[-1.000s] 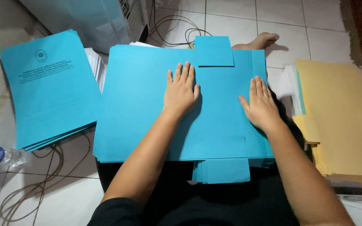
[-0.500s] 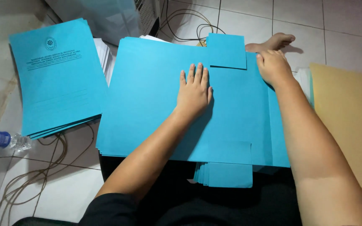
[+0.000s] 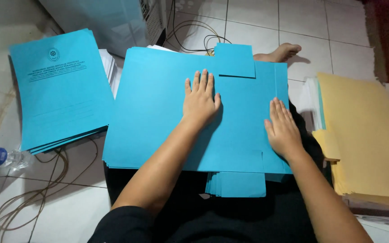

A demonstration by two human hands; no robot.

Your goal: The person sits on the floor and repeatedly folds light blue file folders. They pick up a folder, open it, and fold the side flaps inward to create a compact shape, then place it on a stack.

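Note:
A stack of opened blue paper folders (image 3: 154,112) lies across my lap, with flaps sticking out at its far and near edges. My left hand (image 3: 200,100) lies flat, fingers together, on the middle of the top folder. My right hand (image 3: 283,128) presses flat on the folder's right part, near the right edge. Neither hand grips anything. My bare foot (image 3: 281,52) shows beyond the far edge of the stack.
A pile of closed blue folders with printed covers (image 3: 57,87) lies on the left over white sheets. Yellow folders (image 3: 363,135) are stacked at the right. A plastic bottle (image 3: 1,157) and loose cables (image 3: 32,193) lie on the tiled floor at left. A computer case (image 3: 113,18) stands beyond.
My right hand went up to the folder's far right corner, then came back down to the right part of the sheet. My left hand stayed flat in the middle.

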